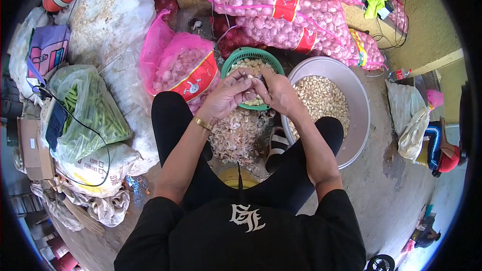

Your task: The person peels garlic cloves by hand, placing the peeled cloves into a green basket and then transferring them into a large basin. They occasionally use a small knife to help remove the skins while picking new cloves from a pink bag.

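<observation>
Seated beside a steel bowl (359,120) of peeled garlic, facing a green basket (235,58). Forearms angled inward, wrists bent, left hand (226,95) and right hand (278,93) curled together above the basket, fingertips pinching one clove (249,76) between them.

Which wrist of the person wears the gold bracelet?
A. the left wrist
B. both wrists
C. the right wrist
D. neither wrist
A: the gold bracelet sits just behind the left hand, which pinches a garlic clove, while the wrist of the right hand is bare.
</observation>
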Motion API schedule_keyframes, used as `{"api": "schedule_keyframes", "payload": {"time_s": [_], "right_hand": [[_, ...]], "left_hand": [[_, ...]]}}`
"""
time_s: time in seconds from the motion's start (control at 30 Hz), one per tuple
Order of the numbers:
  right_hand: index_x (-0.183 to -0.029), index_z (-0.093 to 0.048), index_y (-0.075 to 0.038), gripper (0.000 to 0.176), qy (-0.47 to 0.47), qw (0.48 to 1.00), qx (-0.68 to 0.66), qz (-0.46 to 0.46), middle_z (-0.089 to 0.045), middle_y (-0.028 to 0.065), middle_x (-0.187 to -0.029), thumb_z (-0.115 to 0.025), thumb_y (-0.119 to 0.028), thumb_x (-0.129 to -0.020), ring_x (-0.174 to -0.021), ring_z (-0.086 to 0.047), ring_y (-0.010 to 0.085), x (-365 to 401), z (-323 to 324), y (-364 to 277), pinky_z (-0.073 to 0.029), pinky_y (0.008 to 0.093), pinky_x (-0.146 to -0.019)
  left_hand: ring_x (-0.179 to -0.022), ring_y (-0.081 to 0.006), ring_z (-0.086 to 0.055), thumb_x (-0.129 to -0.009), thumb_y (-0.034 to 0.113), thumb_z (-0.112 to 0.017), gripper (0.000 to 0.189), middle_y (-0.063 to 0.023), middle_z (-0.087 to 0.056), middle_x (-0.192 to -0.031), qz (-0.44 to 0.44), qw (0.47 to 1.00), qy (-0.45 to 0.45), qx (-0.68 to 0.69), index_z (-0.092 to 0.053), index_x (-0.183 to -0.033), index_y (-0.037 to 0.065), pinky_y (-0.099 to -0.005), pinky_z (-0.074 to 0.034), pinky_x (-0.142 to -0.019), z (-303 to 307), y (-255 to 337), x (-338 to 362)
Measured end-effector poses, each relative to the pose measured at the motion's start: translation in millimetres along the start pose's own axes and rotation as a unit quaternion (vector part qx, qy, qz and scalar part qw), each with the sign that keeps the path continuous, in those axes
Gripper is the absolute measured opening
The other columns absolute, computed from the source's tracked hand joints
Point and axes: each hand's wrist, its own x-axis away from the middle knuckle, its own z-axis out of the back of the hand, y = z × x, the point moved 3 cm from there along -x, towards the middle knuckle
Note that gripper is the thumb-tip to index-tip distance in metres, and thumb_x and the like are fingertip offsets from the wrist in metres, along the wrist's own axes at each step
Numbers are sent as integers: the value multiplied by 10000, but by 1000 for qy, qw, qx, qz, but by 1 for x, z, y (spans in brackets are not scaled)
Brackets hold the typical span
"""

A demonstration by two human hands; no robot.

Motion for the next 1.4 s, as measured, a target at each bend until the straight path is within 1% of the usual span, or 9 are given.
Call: {"api": "schedule_keyframes", "payload": {"time_s": [0.27, 0.5, 0.67, 0.73, 0.87, 1.0, 1.07, 1.3, 1.4], "right_hand": [[-912, -488, -3, 271, -45, 998, 31, 17, -566, 237, -619, -629, -234, -921, -603, -590, 448, 5, 4, -4, -454, 509, -535], [-918, -489, -16, 236, -81, 995, 50, 18, -572, 237, -670, -626, -209, -923, -648, -590, 453, 9, 3, -10, -448, 506, -555], [-920, -499, -15, 294, -139, 988, 55, 35, -575, 226, -664, -630, -278, -914, -648, -597, 443, 15, -5, -16, -459, 509, -573], [-924, -501, -12, 304, -163, 984, 45, 47, -579, 220, -665, -628, -288, -914, -651, -604, 433, 21, -10, -21, -464, 501, -580], [-933, -521, -13, 288, -218, 973, 73, 31, -596, 197, -679, -602, -288, -925, -691, -624, 402, 24, -11, -20, -479, 478, -624], [-931, -542, -22, 285, -203, 979, 19, 7, -609, 182, -706, -605, -300, -925, -729, -628, 386, 28, -15, -22, -482, 473, -659], [-911, -564, -30, 306, -137, 989, -59, -2, -624, 166, -735, -625, -330, -916, -747, -629, 379, 28, -20, -23, -482, 469, -675], [-837, -603, -33, 298, -181, 982, 41, -41, -635, 184, -773, -671, -318, -893, -722, -634, 359, 20, -6, -33, -487, 435, -622], [-837, -632, -40, 250, -163, 985, 39, -47, -648, 159, -770, -742, -264, -849, -683, -652, 280, 17, -2, -36, -484, 381, -584]], "left_hand": [[-970, -141, -659, -971, 96, -587, 206, -50, -628, -1039, 9, 1000, 11, 23, -519, -1162, 62, -277, -576, -874, 9, 3, 0], [-971, -152, -661, -954, 63, -604, 219, -52, -617, -1058, 17, 997, 36, 66, -535, -1161, 39, -290, -588, -874, 16, 4, 3], [-978, -164, -658, -952, 72, -611, 209, -62, -632, -1054, -12, 996, 36, 76, -556, -1152, 45, -309, -581, -906, 28, 8, 0], [-979, -170, -659, -961, 99, -607, 187, -71, -641, -1060, -56, 989, 128, 53, -567, -1137, 50, -307, -575, -919, 26, 24, 1], [-1001, -161, -658, -964, 143, -616, 258, -77, -645, -1076, -54, 995, 69, 45, -573, -1200, 47, -287, -568, -912, 19, 30, 4], [-1001, -160, -661, -966, 152, -614, 298, -85, -651, -1071, -54, 995, 83, 26, -564, -1235, 35, -288, -567, -907, 16, 29, 8], [-993, -169, -668, -963, 148, -618, 320, -116, -655, -1097, -49, 996, 77, 14, -551, -1249, 23, -298, -565, -915, 16, 32, 10], [-1070, -208, -654, -981, 112, -575, 291, -175, -617, -1213, -62, 996, 70, -15, -517, -1245, 5, -286, -574, -923, 9, 36, 11], [-1092, -228, -643, -979, 90, -569, 265, -174, -606, -1225, -75, 995, 65, -21, -510, -1221, -3, -301, -566, -944, 7, 35, 12]]}}
